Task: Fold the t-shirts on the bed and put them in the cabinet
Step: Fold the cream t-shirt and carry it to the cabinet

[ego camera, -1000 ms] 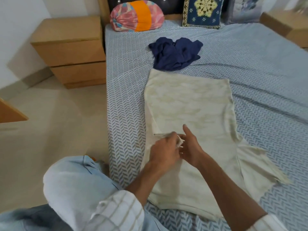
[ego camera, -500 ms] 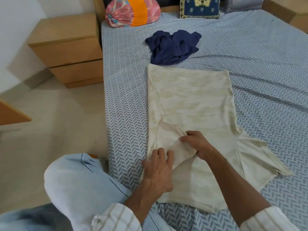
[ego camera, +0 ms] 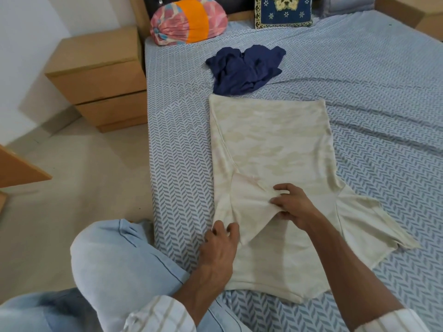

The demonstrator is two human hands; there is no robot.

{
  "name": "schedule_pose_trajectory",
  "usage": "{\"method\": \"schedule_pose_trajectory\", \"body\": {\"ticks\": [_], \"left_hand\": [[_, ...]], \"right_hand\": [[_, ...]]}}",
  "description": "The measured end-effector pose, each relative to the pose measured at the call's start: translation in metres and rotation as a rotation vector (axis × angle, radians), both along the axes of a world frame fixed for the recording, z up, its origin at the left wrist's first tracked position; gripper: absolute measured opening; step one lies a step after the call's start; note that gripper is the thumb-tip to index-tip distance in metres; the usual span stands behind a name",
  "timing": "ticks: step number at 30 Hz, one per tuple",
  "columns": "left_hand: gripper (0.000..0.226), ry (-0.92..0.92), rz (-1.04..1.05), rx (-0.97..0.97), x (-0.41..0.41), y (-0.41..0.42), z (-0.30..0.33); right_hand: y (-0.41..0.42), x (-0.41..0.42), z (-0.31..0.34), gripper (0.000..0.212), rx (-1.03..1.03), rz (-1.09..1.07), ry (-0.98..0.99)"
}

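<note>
Right hand (ego camera: 293,207) sits on the middle of the cream t-shirt (ego camera: 275,144), fingers curled and pinching the tip of the folded-in sleeve (ego camera: 249,202) against the shirt body. Left hand (ego camera: 219,245) is at the shirt's left edge, near the lower end of that folded sleeve, fingers bent with tips on the fabric; cannot tell whether it actually grips cloth or just presses it. Hands are apart, sleeve flap between them. Cream shirt lies flat on the bed (ego camera: 359,80), faint camo pattern, left side folded in along a diagonal crease, hem at the far end, collar end nearest the camera. Its other sleeve (ego camera: 374,226) is spread out to the right, unfolded. Both forearms come in from the bottom of view, striped white cuffs visible. Bent knee in light blue jeans (ego camera: 115,267) at lower left, against the bed's side. Beyond the cream shirt's far edge, just touching or nearly so, a navy t-shirt (ego camera: 244,68) lies crumpled on the patterned blue-grey sheet. At the head of the bed: a pink and orange bolster (ego camera: 189,20), and a dark blue embroidered cushion (ego camera: 284,12). Wooden two-drawer nightstand (ego camera: 98,75) stands left of the bed on the beige floor.
</note>
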State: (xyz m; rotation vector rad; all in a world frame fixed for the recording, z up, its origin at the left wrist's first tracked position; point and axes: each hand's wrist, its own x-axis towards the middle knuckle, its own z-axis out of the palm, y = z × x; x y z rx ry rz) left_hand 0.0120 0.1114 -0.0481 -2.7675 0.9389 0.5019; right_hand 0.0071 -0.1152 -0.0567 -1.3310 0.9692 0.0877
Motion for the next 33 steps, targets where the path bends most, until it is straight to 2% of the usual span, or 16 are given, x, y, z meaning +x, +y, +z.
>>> {"method": "schedule_pose_trajectory", "body": {"ticks": [3, 4, 6, 8, 10, 12, 14, 18, 22, 25, 28, 33], "left_hand": [[0.08, 0.036, -0.098, 0.042, -0.002, 0.0, 0.001], [0.076, 0.058, -0.123, 0.056, -0.003, 0.001, -0.001], [0.081, 0.109, -0.162, 0.055, -0.001, 0.003, -0.002], [0.082, 0.175, -0.125, -0.031, 0.006, 0.004, 0.002], [0.069, 0.224, -0.07, -0.171, 0.017, 0.005, 0.005], [0.058, 0.235, -0.003, -0.296, 0.033, 0.002, 0.002], [0.047, 0.253, 0.119, -0.434, 0.059, -0.006, -0.005], [0.023, 0.219, 0.289, -0.614, 0.128, -0.036, -0.016], [0.02, 0.163, 0.32, -0.653, 0.197, -0.073, -0.019], [0.024, 0.157, 0.126, -0.554, 0.232, -0.099, -0.018], [0.041, 0.167, -0.232, -0.291, 0.251, -0.118, -0.02], [0.031, -0.008, -0.596, -0.011, 0.29, -0.148, -0.01]], "right_hand": [[-0.01, -0.005, -0.002, 0.038, -0.044, -0.022, 0.006], [-0.012, -0.007, -0.005, 0.037, -0.1, 0.004, 0.035], [-0.014, -0.01, -0.01, 0.035, -0.302, 0.112, 0.131], [-0.014, -0.006, -0.007, 0.038, -0.558, 0.271, 0.261], [-0.01, 0.004, -0.005, 0.05, -0.84, 0.391, 0.346], [-0.003, 0.021, -0.002, 0.055, -1.062, 0.457, 0.282], [0.001, 0.043, -0.006, 0.053, -1.183, 0.509, 0.143], [0.003, 0.089, -0.02, 0.042, -1.218, 0.566, -0.004], [0.009, 0.108, -0.05, 0.03, -1.171, 0.487, -0.054], [0.011, 0.109, -0.064, 0.023, -1.272, 0.447, -0.072], [0.008, 0.111, -0.071, 0.018, -1.277, 0.435, -0.091], [0.009, 0.112, -0.077, 0.02, -1.252, 0.38, -0.16]]}}
